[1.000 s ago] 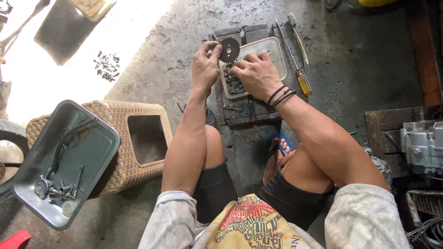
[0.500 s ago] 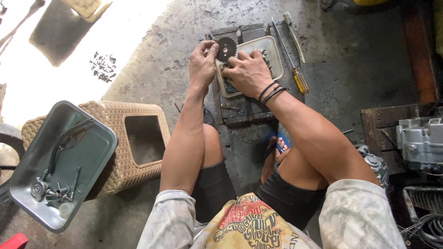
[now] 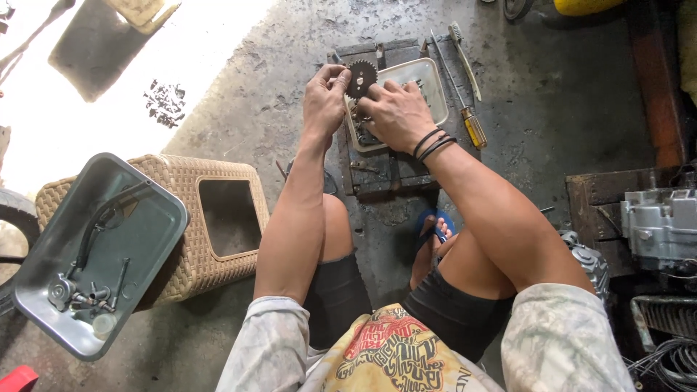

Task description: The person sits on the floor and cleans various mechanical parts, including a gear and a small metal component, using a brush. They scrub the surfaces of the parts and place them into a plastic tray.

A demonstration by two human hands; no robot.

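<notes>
My left hand [image 3: 324,101] pinches a dark toothed sprocket [image 3: 360,77] and holds it upright over the near left corner of a white plastic tray [image 3: 428,80]. My right hand [image 3: 396,115] lies over the tray with its fingers curled on the sprocket's lower edge and on small dark metal parts [image 3: 367,136] in the tray. What the right fingers grip is hidden. The tray rests on a dark wooden block [image 3: 381,170] on the concrete floor.
A yellow-handled screwdriver [image 3: 465,109] and a brush [image 3: 465,54] lie right of the tray. At left a grey metal pan [image 3: 152,239] with a hose and bolts sits on a woven stool [image 3: 218,239]. An engine casing [image 3: 661,229] stands at right.
Both hands stay at the tray with the sprocket; the right hand's fingers shifted slightly along the sprocket's lower edge. The view moved a little.
</notes>
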